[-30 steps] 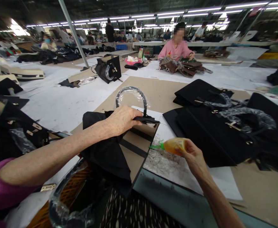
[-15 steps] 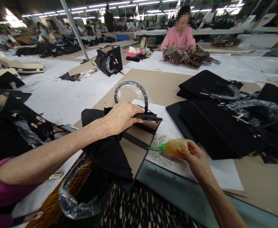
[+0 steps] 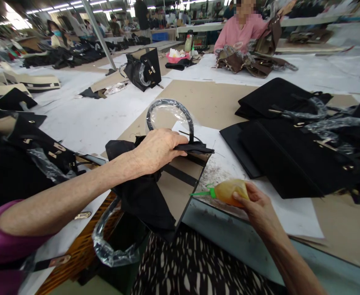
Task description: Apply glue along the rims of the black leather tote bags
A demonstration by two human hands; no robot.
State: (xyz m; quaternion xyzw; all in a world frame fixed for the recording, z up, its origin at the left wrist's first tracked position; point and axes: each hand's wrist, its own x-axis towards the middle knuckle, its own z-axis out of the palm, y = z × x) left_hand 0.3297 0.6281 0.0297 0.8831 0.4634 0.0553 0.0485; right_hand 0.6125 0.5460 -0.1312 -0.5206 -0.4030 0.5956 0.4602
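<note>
One grip, that of the left hand point(image 3: 160, 150), pinches a fold of black fabric along the upper side of a black bag point(image 3: 143, 203), fingers lapped over it and the back of the hand facing up. Its forearm slants in from the lower left, out of a purple sleeve point(image 3: 10, 241). The right hand point(image 3: 258, 200) holds a soft bottle point(image 3: 229, 191) of amber liquid by its rear end, wrist rising from the lower right; the bottle lies nearly level, and its green nozzle point(image 3: 203, 192) points left at the side of the bag's beige inner face. Whether the tip touches cannot be told. The bag lies across the near edge of the worktop point(image 3: 229, 229), its lowest corner over a patterned lap point(image 3: 174, 266). Beyond the left hand rises a plastic-wrapped handle point(image 3: 169, 102). More black bags point(image 3: 284, 159) lie toward the worktop's right, and others point(image 3: 10, 172) at its left. Farther back are a pink basket point(image 3: 175, 60) and a co-worker point(image 3: 240, 35) lifting a brown bag point(image 3: 270, 39).
</note>
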